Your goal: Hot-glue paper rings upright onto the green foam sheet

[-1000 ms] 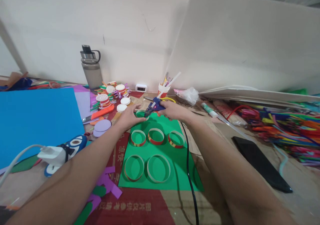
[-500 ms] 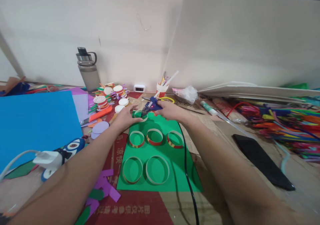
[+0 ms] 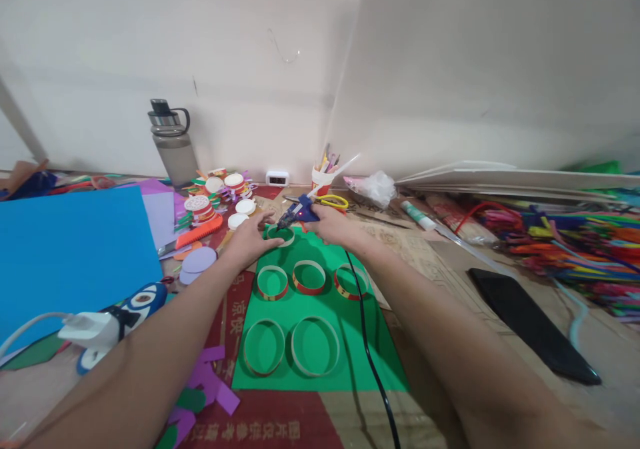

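White wall panels (image 3: 240,69) back a cardboard-covered table (image 3: 460,256). One blue sheet (image 3: 75,249) lies at left, one green sheet (image 3: 320,306) in the middle. One bottle (image 3: 175,149) stands by the wall; one phone (image 3: 533,326) lies at right. One blue glue gun (image 3: 306,212) points left above the green sheet's far end. Six paper rings (image 3: 310,290) stand on that sheet: one far, three across the middle, two near. Two white discs (image 3: 239,221) lie beyond the left hand (image 3: 249,239).

Half a second ago the black cord (image 3: 367,349) ran along the right side of the middle row's rightmost ring; now it crosses over it.

The right hand's (image 3: 336,226) fingers are wrapped around the glue gun's handle. The left thumb and fingers are spread, thumb at the far ring's left rim; how firmly it presses I cannot tell.
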`<state>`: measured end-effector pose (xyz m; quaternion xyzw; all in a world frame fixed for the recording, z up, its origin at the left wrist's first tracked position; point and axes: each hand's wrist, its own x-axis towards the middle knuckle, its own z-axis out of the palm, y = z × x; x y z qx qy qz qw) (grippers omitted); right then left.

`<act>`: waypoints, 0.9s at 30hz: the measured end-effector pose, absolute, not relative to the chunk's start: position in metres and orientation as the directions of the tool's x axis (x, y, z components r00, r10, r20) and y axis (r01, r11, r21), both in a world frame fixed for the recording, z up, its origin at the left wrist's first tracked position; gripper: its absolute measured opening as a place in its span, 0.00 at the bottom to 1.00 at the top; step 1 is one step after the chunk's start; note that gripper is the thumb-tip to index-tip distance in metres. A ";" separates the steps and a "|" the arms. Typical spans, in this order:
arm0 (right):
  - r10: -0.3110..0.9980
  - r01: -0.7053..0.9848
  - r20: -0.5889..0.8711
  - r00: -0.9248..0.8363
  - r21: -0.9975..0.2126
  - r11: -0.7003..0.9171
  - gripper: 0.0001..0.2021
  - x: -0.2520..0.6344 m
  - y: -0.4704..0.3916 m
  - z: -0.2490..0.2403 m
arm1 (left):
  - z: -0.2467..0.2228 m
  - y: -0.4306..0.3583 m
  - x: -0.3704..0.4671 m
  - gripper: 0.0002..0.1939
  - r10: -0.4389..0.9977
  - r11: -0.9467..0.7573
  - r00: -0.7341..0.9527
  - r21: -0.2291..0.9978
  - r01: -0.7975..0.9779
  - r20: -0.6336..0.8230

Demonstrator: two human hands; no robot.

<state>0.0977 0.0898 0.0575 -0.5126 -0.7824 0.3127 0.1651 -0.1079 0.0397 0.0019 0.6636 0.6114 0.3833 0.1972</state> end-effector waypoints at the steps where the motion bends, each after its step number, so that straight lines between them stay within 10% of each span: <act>1: 0.904 0.701 -0.065 -0.423 -0.655 0.281 0.07 0.098 0.090 0.057 | 0.001 0.040 -0.108 0.38 0.962 -0.175 -0.043 0.731 0.660 0.270; 27: 0.912 0.660 -0.054 -0.406 -0.708 0.252 0.11 0.090 0.088 0.044 | 0.000 0.040 -0.110 0.36 0.972 -0.137 -0.044 0.707 0.694 0.232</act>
